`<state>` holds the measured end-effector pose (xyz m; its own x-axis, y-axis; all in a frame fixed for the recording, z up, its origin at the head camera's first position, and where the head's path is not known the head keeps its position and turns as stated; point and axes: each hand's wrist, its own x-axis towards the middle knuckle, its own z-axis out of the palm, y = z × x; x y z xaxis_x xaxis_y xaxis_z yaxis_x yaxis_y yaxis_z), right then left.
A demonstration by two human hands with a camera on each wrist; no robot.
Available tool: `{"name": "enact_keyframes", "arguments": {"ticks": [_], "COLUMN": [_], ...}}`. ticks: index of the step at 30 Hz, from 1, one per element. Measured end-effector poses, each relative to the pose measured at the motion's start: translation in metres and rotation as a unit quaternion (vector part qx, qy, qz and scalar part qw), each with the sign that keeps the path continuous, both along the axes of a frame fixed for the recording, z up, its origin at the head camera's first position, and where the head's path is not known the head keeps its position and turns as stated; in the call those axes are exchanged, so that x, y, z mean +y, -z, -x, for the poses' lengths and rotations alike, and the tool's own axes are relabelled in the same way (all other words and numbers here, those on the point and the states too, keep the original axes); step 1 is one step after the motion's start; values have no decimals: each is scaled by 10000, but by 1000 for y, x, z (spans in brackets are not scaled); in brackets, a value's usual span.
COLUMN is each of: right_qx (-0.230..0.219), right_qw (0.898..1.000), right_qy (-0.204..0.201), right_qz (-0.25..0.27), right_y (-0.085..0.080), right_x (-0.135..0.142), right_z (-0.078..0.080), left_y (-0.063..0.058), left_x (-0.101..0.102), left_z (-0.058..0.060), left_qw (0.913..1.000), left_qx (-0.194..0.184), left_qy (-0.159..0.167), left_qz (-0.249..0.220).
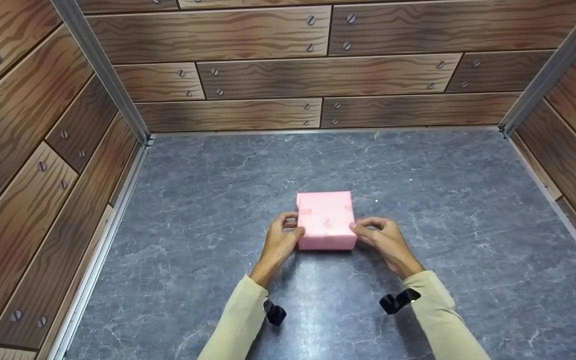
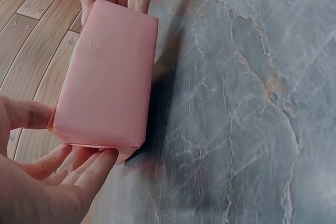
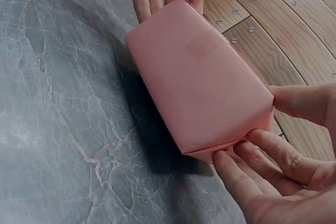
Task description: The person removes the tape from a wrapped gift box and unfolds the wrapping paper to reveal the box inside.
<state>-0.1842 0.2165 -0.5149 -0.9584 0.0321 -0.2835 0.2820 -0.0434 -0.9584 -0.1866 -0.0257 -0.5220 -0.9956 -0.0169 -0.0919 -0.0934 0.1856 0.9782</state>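
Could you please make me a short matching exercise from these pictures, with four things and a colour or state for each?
Things:
1. Box
2. Right hand
3. Sleeves
4. Work surface

Colours and states:
A. Pale yellow
B. Grey with pale veins
C. Pink
D. Gripping the side of something

Right pairs: 1-C, 2-D, 3-A, 4-B

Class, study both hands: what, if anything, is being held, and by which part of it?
The box, by two opposite sides: the left hand grips its left side, the right hand its right.
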Motion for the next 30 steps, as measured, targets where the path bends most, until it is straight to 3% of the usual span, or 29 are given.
{"name": "enact_keyframes", "arguments": {"ticks": [9, 19, 30], "right_qx": [8, -102, -246], "right_qw": [9998, 9996, 9994], "right_qy": [-60, -39, -74], "right_qz": [-176, -267, -239], "right_y": [6, 12, 14], "right_x": [1, 4, 5], "right_z": [0, 0, -1], "left_y": [5, 12, 11], "left_x": [-3, -8, -10], "left_z": [-2, -2, -3], "left_qw": [9998, 9950, 9954], "left_qx": [-23, 602, 349], "left_qy": [184, 733, 856], "left_qz": [-2, -309, -258]}}
